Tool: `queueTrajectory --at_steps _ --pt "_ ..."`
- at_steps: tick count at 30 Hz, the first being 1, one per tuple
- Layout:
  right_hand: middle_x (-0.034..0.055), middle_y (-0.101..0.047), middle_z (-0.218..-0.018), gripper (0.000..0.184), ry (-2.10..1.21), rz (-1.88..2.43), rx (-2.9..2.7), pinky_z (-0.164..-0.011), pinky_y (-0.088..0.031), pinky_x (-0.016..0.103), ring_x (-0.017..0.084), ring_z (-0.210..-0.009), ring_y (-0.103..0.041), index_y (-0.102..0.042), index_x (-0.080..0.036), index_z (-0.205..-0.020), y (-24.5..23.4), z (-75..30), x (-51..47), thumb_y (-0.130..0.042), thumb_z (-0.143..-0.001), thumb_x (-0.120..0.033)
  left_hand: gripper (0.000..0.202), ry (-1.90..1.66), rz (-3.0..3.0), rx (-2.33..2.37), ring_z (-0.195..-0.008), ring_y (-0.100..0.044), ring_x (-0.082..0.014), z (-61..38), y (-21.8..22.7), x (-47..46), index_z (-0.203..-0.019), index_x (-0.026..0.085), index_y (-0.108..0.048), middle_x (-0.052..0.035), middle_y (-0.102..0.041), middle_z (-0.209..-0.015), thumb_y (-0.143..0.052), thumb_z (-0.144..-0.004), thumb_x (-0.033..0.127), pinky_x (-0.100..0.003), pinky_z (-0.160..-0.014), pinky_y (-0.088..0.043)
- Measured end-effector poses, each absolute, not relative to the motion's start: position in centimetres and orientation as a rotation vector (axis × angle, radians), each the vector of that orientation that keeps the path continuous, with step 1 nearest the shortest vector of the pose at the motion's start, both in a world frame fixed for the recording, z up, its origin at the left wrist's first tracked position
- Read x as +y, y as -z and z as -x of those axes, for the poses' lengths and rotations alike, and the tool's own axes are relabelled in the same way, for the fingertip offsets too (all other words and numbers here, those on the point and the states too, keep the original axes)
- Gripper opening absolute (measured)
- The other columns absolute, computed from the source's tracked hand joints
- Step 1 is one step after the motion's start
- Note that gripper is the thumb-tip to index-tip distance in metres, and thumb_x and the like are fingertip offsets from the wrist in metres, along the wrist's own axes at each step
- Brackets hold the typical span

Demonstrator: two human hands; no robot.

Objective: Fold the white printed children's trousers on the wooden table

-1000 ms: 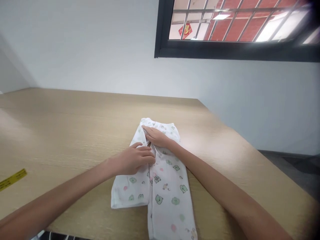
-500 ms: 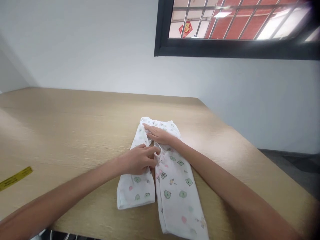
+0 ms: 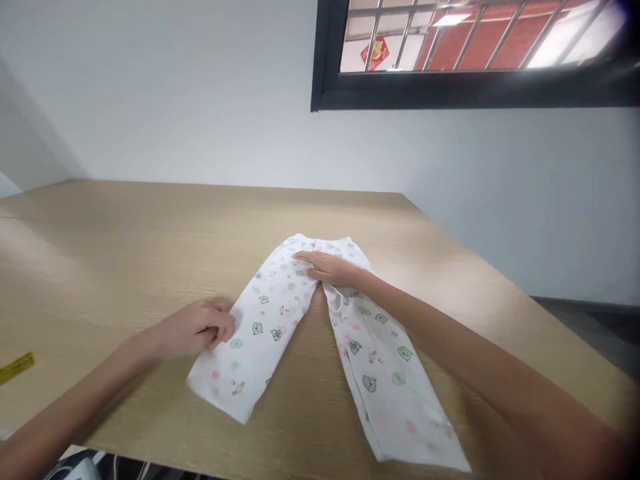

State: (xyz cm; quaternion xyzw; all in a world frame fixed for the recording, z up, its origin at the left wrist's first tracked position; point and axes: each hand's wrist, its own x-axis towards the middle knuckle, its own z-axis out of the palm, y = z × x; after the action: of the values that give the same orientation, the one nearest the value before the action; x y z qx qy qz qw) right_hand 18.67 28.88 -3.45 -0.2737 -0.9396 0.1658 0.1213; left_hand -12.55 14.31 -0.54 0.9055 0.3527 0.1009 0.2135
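Head view: wooden table (image 3: 125, 253), printed white pajama trousers (image 3: 273, 320) mid-table, long axis running from far edge to near edge, legs splayed toward near edge. Right hand (image 3: 330, 268) lies flat and open on the waist, nearer it; left hand (image 3: 197, 328) half-curled at the nearby leg's outer edge, grip unclear.

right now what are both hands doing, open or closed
left hand: curled against the white printed trousers, cannot tell if gripping
right hand: open, lying flat on the trousers, holding nothing
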Motion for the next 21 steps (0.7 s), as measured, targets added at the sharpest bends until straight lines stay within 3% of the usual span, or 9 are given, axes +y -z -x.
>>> queueTrajectory --at_steps 3,5,10,12,16,21 --pt "0.0065 -0.041 -0.134 0.045 -0.448 0.8 -2.756 -0.103 -0.028 0.042 0.023 -0.123 -0.035 -0.039 -0.016 -0.133 3.2 -18.7 28.5 -0.036 -0.089 -0.026 0.034 -0.179 -2.413 1.016 -0.065 -0.05 -0.0113 12.3 0.6 14.9 -0.066 0.018 -0.058 0.0032 -0.054 -0.064 -0.031 -0.061 -0.002 -0.019 -0.058 -0.035" --pt "0.0066 -0.045 -0.13 0.042 -0.476 0.813 -2.71 -0.102 -0.03 0.04 0.022 -0.122 -0.037 -0.044 -0.015 -0.129 2.9 -18.0 28.0 -0.033 -0.09 -0.028 0.036 -0.247 -2.455 1.007 -0.073 -0.053 -0.0117 10.7 0.0 16.3 -0.073 0.019 -0.061 0.0035 -0.06 -0.074 -0.033 -0.067 -0.001 -0.021 -0.065 -0.038" --pt "-0.001 -0.049 -0.127 0.04 -0.634 0.734 -2.669 -0.1 -0.034 0.034 0.017 -0.117 -0.043 -0.051 -0.024 -0.123 2.5 -14.9 27.4 -0.024 -0.094 -0.031 0.035 -0.266 -2.652 0.944 -0.101 -0.053 -0.0167 5.2 0.1 21.5 -0.114 0.021 -0.055 -0.001 -0.057 -0.115 -0.035 -0.086 0.014 -0.029 -0.085 -0.04" --pt "-0.0017 -0.044 -0.132 0.041 -0.594 0.748 -2.76 -0.104 -0.029 0.039 0.019 -0.122 -0.038 -0.049 -0.025 -0.126 2.7 -14.3 28.1 -0.022 -0.095 -0.031 0.037 -0.205 -2.711 0.908 -0.116 -0.044 -0.0208 4.0 1.3 22.2 -0.124 0.018 -0.047 -0.0043 -0.049 -0.127 -0.034 -0.09 0.021 -0.035 -0.096 -0.035" --pt "-0.0012 -0.032 -0.139 0.043 -0.432 0.997 -2.776 -0.107 -0.012 0.053 0.024 -0.13 -0.025 -0.04 -0.026 -0.134 3.6 -14.6 30.4 -0.021 -0.095 -0.029 0.051 -0.121 -2.76 0.961 -0.135 -0.01 -0.0232 4.0 3.1 17.7 -0.142 0.016 -0.016 -0.0049 -0.016 -0.146 -0.024 -0.096 0.036 -0.046 -0.11 -0.008" --pt "-0.0012 -0.031 -0.139 0.044 -0.403 1.084 -2.703 -0.108 -0.006 0.054 0.025 -0.129 -0.027 -0.039 -0.026 -0.135 4.5 -14.8 32.3 -0.023 -0.094 -0.026 0.057 0.061 -2.679 0.76 -0.135 -0.007 -0.0235 5.0 1.4 8.2 -0.143 0.021 -0.006 -0.0037 -0.007 -0.146 -0.03 -0.095 0.041 -0.045 -0.111 -0.008"
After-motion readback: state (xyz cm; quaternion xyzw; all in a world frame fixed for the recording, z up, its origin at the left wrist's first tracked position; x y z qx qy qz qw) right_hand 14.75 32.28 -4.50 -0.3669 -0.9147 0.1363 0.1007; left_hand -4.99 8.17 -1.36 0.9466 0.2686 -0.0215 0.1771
